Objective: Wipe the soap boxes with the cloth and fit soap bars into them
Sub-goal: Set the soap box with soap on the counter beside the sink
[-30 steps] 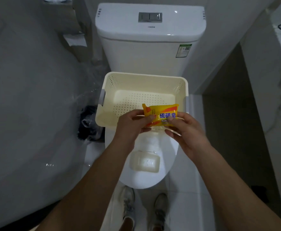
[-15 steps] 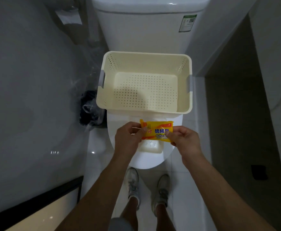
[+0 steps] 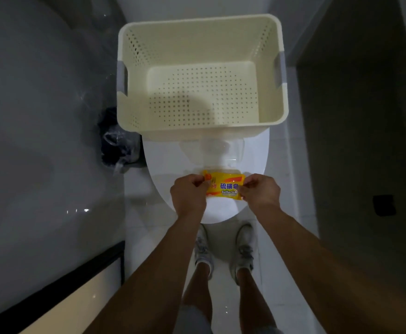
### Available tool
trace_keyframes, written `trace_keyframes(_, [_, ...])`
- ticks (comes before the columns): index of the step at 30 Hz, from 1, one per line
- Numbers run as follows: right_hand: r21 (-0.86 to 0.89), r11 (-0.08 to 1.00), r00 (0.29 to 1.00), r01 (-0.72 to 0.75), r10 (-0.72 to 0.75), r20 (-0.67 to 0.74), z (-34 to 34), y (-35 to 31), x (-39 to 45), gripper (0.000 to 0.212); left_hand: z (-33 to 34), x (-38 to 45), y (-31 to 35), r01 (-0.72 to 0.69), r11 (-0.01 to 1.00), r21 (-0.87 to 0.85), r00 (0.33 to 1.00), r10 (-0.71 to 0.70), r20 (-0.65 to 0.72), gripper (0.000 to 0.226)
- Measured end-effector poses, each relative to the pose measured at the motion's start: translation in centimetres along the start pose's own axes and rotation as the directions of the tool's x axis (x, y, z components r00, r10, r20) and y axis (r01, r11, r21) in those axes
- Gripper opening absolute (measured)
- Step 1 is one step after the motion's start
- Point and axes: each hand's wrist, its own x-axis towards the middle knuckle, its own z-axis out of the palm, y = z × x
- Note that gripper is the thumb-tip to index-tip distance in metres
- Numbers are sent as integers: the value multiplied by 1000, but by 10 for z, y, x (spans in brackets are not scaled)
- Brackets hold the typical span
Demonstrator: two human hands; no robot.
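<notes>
Basket first: the cream perforated plastic basket [image 3: 200, 75] sits at twelve o'clock on the closed white toilet lid [image 3: 163, 174]. Nearer you lies a clear plastic soap box part [image 3: 212, 150], hard to read against the white. At the centre you hold the yellow plastic-wrapped sulfur soap bar [image 3: 225, 186], your left hand [image 3: 188, 195] pinching its nine o'clock end, your right hand [image 3: 261, 190] its three o'clock end. You appear to be unwrapping; next, tear the wrapper and free the bar. A second box part behind the packet is mostly hidden; no cloth shows.
</notes>
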Motion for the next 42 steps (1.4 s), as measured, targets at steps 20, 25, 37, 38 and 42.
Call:
trace_keyframes(20, [-329,934,983,141,-171,-62,18,-7,17,7,7,22,1,-25,965,259,999,32,-23,20])
trace_keyframes(25, [-291,942,983,166,-180,-22,12,-1,18,28,-1,22,-11,-91,974,207,995,96,-13,18])
trace_keyframes(37, [-361,911,976,202,-216,3,15,9,23,17,2,24,-24,-153,961,228,988,152,24,21])
trace_keyframes(38, [-360,910,976,203,-217,1,15,9,22,15,2,25,-24,-155,961,228,988,152,32,21])
trace_keyframes(42, [-337,913,970,228,-244,-4,11,6,22,15,-3,29,-22,-158,964,215,986,141,93,26])
